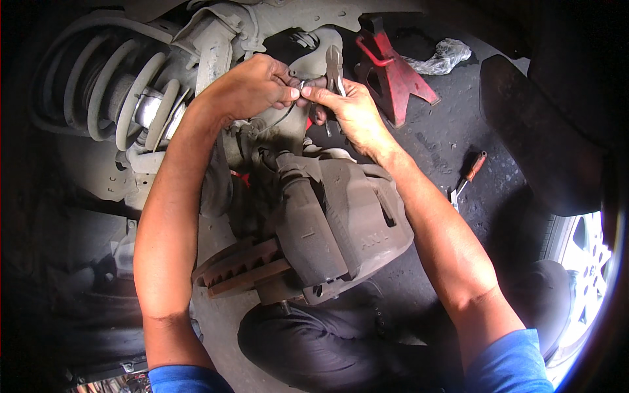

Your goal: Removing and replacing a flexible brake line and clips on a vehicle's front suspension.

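Observation:
My left hand (265, 85) and my right hand (350, 114) meet above the wheel hub assembly, thumbs nearly touching. Both pinch a small thin piece of metal wire (301, 85) between thumb and fingers; its exact shape is too small to tell. A pair of pliers (334, 64) is also held in my right hand, jaws upward, its handles partly hidden by the fingers. A thin dark cable (283, 118) runs down from near my left fingertips. Below my hands sits a grey brake caliper (370, 219) over a rusty brake disc (246, 265).
At the left is a coil spring (149, 82) around a shock absorber. A red jack stand (391, 75) stands on the floor beyond my right hand, beside crumpled clear plastic (445, 57). A screwdriver (477, 167) lies on the right. A wheel (586, 262) is at the lower right.

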The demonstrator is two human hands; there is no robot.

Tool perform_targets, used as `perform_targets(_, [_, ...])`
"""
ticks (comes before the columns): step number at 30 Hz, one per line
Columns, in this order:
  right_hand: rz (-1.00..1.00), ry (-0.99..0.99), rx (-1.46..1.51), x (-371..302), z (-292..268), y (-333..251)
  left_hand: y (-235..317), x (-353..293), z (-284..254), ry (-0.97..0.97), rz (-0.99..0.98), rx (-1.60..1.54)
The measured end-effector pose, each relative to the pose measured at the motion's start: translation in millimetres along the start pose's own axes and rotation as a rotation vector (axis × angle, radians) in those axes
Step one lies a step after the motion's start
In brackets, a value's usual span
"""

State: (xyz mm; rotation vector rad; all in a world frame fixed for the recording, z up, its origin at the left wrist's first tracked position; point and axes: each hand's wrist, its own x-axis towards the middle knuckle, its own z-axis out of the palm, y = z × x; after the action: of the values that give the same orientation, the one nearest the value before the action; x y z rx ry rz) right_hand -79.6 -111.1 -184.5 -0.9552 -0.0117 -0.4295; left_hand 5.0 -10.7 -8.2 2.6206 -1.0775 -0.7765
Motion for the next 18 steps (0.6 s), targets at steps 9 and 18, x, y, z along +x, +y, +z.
perform_targets(9, [0.039,-0.021,-0.094,-0.4,-2.0,-2.4,-6.2,1.7,2.3,0.037,0.075,0.042])
perform_targets(18, [-0.023,-0.077,0.045,-3.7,0.1,-5.2,2.3,0.1,-0.7,-0.057,-0.013,0.098])
